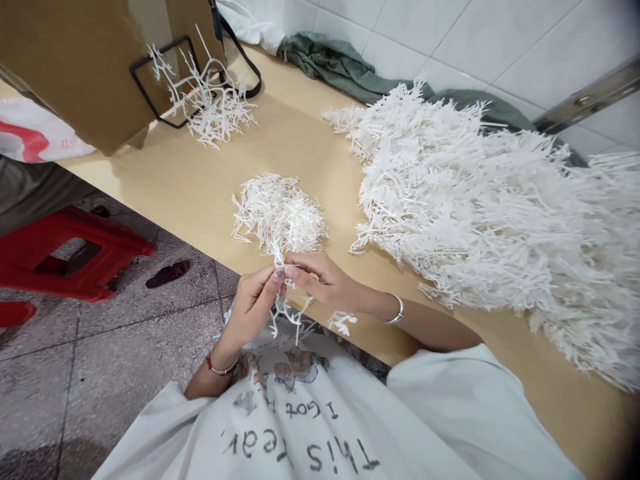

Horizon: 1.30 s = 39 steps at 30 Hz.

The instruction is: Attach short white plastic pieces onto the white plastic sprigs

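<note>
My left hand (255,300) and my right hand (327,283) meet at the table's front edge, both pinching a white branched plastic sprig (287,310). Its forked ends hang below my fingers, over my shirt. Just beyond my fingertips lies a small heap of white plastic sprigs (283,213). The exact spot where the fingers grip is partly hidden. A small loose white piece (343,322) rests on the table edge under my right wrist.
A large pile of white sprigs (475,213) covers the table's right side. More branched white pieces (210,100) stand by a cardboard box (100,60) and a black wire frame (167,117). Green cloth (345,67) lies along the wall. A red stool (75,250) is on the floor at left.
</note>
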Motion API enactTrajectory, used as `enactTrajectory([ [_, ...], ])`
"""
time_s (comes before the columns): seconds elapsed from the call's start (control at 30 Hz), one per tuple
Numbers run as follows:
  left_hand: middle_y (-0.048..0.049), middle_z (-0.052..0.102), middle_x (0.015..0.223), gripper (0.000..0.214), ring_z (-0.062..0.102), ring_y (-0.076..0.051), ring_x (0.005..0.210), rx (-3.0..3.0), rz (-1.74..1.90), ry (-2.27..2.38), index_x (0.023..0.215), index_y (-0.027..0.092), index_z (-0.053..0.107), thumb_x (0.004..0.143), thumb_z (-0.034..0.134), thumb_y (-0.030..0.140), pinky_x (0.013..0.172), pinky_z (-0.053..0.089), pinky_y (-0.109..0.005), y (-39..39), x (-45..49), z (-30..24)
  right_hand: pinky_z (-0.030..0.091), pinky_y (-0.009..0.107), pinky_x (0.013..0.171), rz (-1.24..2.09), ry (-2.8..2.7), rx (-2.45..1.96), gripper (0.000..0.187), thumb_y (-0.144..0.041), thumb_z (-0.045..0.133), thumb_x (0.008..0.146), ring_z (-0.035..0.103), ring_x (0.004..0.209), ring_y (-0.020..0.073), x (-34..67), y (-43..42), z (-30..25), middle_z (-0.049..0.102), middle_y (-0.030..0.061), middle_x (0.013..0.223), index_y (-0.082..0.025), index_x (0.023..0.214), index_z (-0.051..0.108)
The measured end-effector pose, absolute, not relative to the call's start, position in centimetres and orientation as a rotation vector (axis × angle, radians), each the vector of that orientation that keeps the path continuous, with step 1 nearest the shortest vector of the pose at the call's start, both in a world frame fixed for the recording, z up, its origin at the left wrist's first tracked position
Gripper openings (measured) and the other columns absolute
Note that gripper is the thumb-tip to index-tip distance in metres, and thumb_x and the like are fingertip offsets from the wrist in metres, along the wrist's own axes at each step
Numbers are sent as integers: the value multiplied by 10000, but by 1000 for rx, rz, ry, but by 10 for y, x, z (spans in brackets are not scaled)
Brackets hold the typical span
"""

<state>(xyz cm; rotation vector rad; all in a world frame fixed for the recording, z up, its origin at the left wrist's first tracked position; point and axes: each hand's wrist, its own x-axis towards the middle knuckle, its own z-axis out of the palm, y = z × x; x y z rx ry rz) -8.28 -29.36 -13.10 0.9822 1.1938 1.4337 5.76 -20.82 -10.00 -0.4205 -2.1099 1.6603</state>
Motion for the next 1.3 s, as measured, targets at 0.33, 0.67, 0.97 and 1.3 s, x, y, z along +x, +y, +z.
enactTrajectory([
  [0.33,59,287,439,431,209,-47,413,579,1299,833,472,154,427,708,680,412,421,183,-213,-295,-82,-130,225,169,409,2426,-1460,-223,390,-318,537,889,239,429,21,55,-207,-103,261,-88,532,-159,576,367],
  [0.67,99,80,304,518,70,-37,274,241,1110,350,404,212,174,648,603,370,268,130,-214,-287,-55,-126,150,124,316,2780,-947,-131,434,-258,506,892,152,332,10,57,-216,-106,208,-108,424,-168,528,288],
  [0.97,94,73,237,559,88,-26,186,544,1498,-28,371,175,171,704,577,366,231,181,-165,-283,-77,-125,212,179,393,2300,-1514,-70,403,-272,407,915,194,386,43,62,-211,-94,191,-87,478,-194,557,241],
  [1.3,79,311,454,302,262,-22,348,363,1543,630,554,167,487,630,731,327,333,277,-138,-282,-78,-120,416,328,686,-84,-2645,-717,237,-136,320,915,484,758,203,60,-166,-113,562,112,842,-96,988,542],
])
